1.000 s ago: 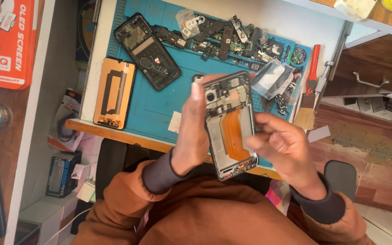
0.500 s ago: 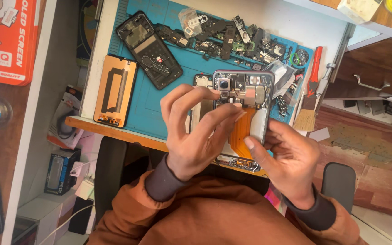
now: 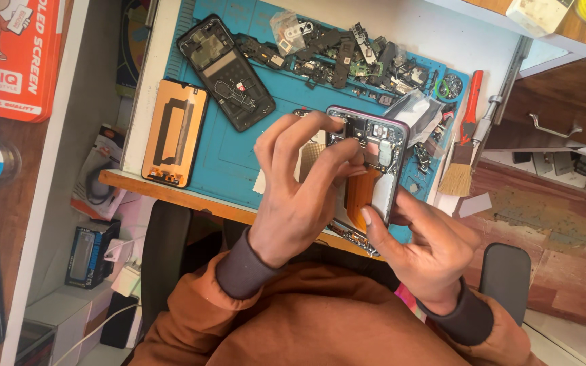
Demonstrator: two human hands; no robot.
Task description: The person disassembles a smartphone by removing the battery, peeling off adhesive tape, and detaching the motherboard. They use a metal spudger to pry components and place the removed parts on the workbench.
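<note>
- An opened phone [image 3: 374,159] is held above the blue mat [image 3: 239,156] on the counter.
- Its lower edge is clamped by the right hand [image 3: 428,251].
- Its upper innards are pinched by the left hand [image 3: 300,190], fingertips [image 3: 357,154] together.
- A brush [image 3: 462,146] lies just beside.

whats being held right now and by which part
An opened phone with its back cover off. The right hand grips its lower right edge; the left hand lies across its left side, fingertips pressing on the inner parts near the top.
</note>
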